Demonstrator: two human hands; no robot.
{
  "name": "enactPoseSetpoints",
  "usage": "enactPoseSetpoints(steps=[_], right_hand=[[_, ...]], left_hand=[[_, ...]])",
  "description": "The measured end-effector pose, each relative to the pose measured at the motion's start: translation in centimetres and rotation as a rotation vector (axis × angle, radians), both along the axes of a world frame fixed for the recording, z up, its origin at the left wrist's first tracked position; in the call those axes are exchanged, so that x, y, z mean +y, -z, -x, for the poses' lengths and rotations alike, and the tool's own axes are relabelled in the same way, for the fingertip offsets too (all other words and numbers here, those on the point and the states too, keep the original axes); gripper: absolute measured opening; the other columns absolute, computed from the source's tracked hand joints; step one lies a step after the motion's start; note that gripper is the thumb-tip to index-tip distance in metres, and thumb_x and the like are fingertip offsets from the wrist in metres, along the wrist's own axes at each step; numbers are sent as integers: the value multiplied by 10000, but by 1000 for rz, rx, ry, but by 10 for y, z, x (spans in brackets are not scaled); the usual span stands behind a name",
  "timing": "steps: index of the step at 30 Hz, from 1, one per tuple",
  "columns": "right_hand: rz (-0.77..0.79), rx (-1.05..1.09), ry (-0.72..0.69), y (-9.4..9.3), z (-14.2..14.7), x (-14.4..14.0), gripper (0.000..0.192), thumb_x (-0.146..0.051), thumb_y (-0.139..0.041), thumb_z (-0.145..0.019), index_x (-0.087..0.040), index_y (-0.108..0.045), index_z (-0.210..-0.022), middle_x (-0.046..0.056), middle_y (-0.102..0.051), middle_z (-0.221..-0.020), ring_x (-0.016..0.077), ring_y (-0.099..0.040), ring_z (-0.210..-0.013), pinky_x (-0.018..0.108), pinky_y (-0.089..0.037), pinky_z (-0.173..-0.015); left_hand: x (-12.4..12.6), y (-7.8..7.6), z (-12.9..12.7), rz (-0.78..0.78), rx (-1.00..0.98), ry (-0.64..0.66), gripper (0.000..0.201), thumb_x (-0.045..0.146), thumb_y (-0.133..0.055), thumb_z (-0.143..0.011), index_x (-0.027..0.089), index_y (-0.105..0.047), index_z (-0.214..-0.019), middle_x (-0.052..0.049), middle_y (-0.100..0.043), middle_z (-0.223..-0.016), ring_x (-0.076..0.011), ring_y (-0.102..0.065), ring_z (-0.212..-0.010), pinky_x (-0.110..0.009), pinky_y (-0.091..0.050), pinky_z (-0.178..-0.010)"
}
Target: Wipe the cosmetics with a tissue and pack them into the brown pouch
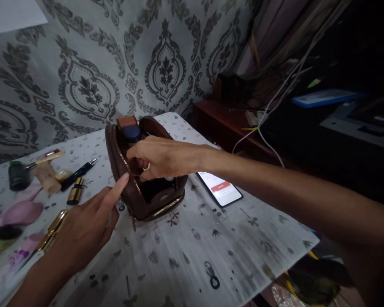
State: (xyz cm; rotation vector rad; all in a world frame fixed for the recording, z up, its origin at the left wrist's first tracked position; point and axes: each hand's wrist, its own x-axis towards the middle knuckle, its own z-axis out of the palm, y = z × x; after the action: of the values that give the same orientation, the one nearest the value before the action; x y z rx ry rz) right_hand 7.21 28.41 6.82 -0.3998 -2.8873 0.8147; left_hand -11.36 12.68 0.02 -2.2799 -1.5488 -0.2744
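A brown leather pouch (141, 200) stands unzipped on the patterned tablecloth (192, 251). Inside it I see a dark blue round cap (132, 133) and an orange-brown item (126, 122). My right hand (161, 157) reaches over the pouch's mouth with its fingers curled down inside; what they pinch is hidden. My left hand (89, 221) rests on the table beside the pouch, its forefinger stretched out and touching the zipper edge on the left side.
A phone (219, 188) with a lit screen lies right of the pouch. Cosmetics lie at the left: a dark jar (18, 175), a beige tube (48, 175), a black pen (78, 172), gold tubes (74, 191), a pink sponge (21, 212). A dark cabinet (230, 123) and cables stand behind.
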Motion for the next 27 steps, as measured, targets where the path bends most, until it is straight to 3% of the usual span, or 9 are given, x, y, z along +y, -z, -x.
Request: enactPoseSetpoints(steps=[5,14,18,23,27], right_hand=[[-102,-36,-4,0,0,-3,142,-5,-554,-775,-141,-579,-742,-20,-521,-672,117,-454,-664,268,-271,-622],[-225,76,17,13,12,12,198,8,-474,-780,-132,-613,-799,9,-567,-745,130,-485,-722,269,-290,-664],[-241,93,51,11,15,15,210,15,-473,-760,-121,-621,-820,5,-573,-747,124,-479,-720,264,-290,-661],[-258,170,86,15,14,23,190,-1,-491,-762,-118,-626,-827,6,-584,-732,129,-489,-737,266,-304,-687],[-302,133,106,16,16,27,209,2,-495,-764,-117,-641,-855,24,-605,-758,141,-502,-720,273,-304,-673]], left_hand=[[-3,1,-2,10,-14,-22,735,157,-364,-949,222,4,-1581,-23,-706,-865,-163,-627,-518,-249,-424,-452],[-1,0,-1,-6,-34,8,708,172,-348,-965,242,-21,-1589,-31,-717,-870,-178,-662,-569,-250,-436,-459],[-1,1,0,0,-33,4,694,175,-340,-970,240,-31,-1588,-26,-725,-861,-163,-633,-510,-251,-435,-455],[-2,2,0,28,-32,-17,696,195,-348,-971,247,-26,-1586,-60,-737,-990,-172,-668,-569,-260,-468,-484],[-2,3,1,47,-54,-20,703,195,-348,-964,254,-23,-1585,-50,-735,-970,-175,-672,-591,-253,-456,-476]])
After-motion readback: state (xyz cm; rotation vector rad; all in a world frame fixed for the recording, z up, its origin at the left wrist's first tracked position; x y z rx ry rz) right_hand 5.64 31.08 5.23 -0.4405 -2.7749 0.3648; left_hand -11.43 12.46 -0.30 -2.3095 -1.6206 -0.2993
